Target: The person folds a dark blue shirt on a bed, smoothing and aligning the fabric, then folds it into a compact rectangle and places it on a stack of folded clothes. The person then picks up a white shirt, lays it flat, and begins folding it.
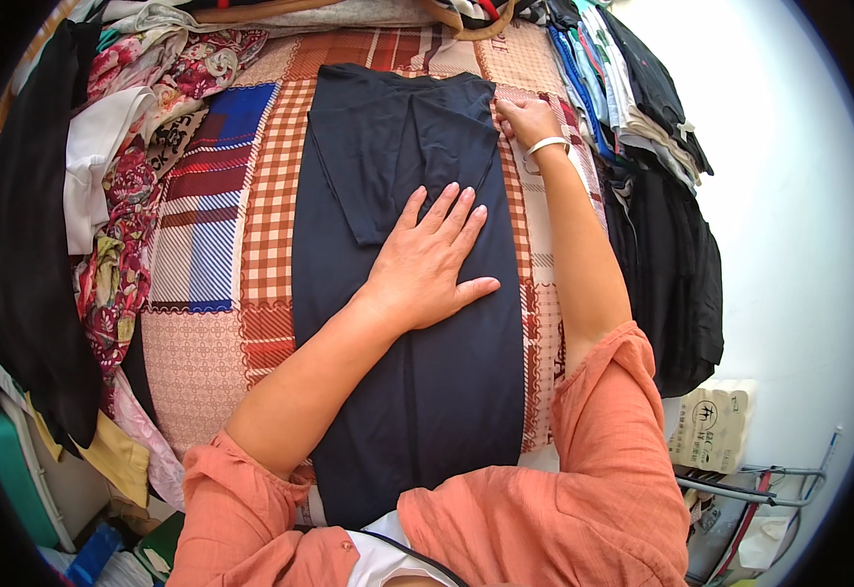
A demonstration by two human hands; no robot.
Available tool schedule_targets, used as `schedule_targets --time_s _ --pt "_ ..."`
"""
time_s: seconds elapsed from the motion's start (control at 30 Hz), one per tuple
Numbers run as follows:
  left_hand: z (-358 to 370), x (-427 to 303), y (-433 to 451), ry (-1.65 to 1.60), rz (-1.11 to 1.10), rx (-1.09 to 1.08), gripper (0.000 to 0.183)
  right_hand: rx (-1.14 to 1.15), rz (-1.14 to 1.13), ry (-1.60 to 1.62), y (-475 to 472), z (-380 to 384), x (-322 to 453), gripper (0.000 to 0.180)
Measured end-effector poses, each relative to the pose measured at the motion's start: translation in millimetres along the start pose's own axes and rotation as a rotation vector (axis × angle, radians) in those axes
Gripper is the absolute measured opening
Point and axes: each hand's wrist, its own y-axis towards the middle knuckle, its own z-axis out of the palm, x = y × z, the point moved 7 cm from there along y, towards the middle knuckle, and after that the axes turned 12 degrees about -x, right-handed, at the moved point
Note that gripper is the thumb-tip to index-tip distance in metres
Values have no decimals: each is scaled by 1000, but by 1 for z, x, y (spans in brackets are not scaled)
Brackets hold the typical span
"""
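Note:
A dark navy garment [463, 367] lies lengthwise before me, its short sleeves folded inward over the upper part. My left hand [430, 268] rests flat on the middle of it, palm down with fingers spread, just below the folded sleeves. At the garment's upper right edge is my right hand [532, 121], its fingers curled and a white bangle on the wrist. Whether those fingertips pinch the cloth or only touch beside it cannot be made out. Beneath the garment spreads a patchwork-print bed cover [195, 374] with checks and plaids.
Floral clothes [122, 315], a white cloth [96, 176] and a long black garment [34, 242] are heaped at left. Stacked folded clothes [603, 81] and black clothes [665, 271] line the right side by a white wall [779, 183]. A wrapped tissue-roll pack [713, 425] stands lower right.

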Motion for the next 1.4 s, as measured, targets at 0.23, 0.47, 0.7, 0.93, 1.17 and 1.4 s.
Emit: schedule_targets --time_s 0.23,0.47,0.7,0.93,1.17,1.4 --pt "1 2 -1 11 -7 10 86 95 -64 -188 -13 1 24 53" --pt "2 1 0 13 -2 21 87 84 30 -123 -10 -5 -2 45" --pt "2 2 -1 19 -6 15 86 -375 -505 -121 -72 -28 64 49" --pt "-9 -8 -1 71 20 -13 83 32 -474 -603 -97 38 56 93" --pt "-7 -7 -5 3 17 -67 82 -139 -571 -631 -89 32 65 93" --pt "-2 -8 -9 49 33 -38 83 66 -406 -610 -84 47 56 89"
